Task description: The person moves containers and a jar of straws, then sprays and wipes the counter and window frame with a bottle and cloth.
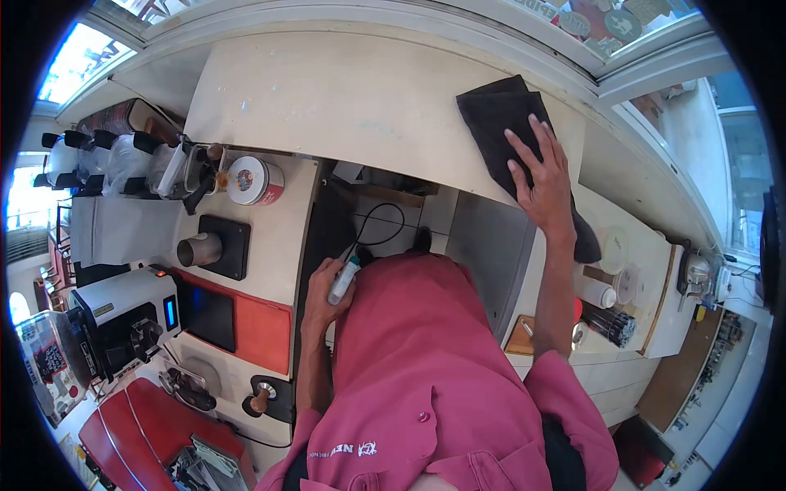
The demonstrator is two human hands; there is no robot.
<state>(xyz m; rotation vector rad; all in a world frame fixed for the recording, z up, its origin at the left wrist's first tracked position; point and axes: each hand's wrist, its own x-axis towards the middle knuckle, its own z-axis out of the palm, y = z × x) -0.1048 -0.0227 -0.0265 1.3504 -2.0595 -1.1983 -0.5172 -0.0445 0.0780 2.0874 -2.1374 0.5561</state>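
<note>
My left hand (322, 296) is wrapped around a small whitish bottle (340, 282) with a teal top, held low beside my apron-red shirt front. My right hand (540, 176) lies flat with fingers spread on a folded black cloth (497, 123). That cloth rests on the right end of the cream counter (327, 90), and a dark piece of it hangs past the counter edge under my wrist. A few pale smears and wet-looking spots mark the counter's surface.
On the left counter stand a round tub (247, 181), a metal cup (199, 250) on a black scale, a coffee grinder (123, 311), an orange-red mat (262, 331) and a tamper (260, 399). To the right are jars (596, 292) and a bundle of dark straws (612, 327). A window frame borders the counter.
</note>
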